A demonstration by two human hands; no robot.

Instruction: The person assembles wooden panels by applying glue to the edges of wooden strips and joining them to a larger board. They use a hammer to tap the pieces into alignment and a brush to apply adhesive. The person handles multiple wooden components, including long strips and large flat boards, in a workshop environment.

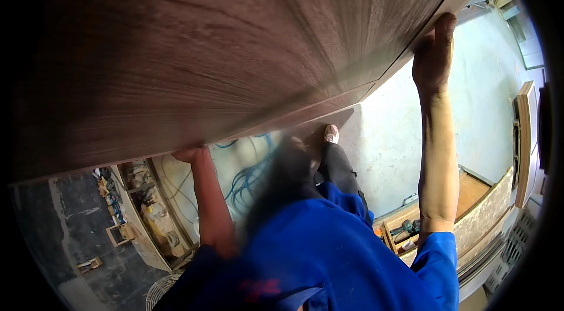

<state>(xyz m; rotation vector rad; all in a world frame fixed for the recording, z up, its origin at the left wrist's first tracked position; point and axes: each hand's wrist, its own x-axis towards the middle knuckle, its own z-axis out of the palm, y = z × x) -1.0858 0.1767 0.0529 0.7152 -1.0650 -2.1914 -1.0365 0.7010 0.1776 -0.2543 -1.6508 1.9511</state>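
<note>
One brown wood-grain panel (223, 46), fills upper frame, held overhead at a tilt; two hands on it: right hand (433, 55) fingers wrapped over right edge; left hand (189, 154) curled under lower edge; one shoe (331, 133) on the floor (399, 134) below.

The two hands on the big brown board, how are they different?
The right hand reaches high, arm stretched out, fingers hooked over the wooden panel's far edge. The left hand sits lower and closer, mostly hidden under the panel's near edge. Both are bare and grip the same panel.
</note>
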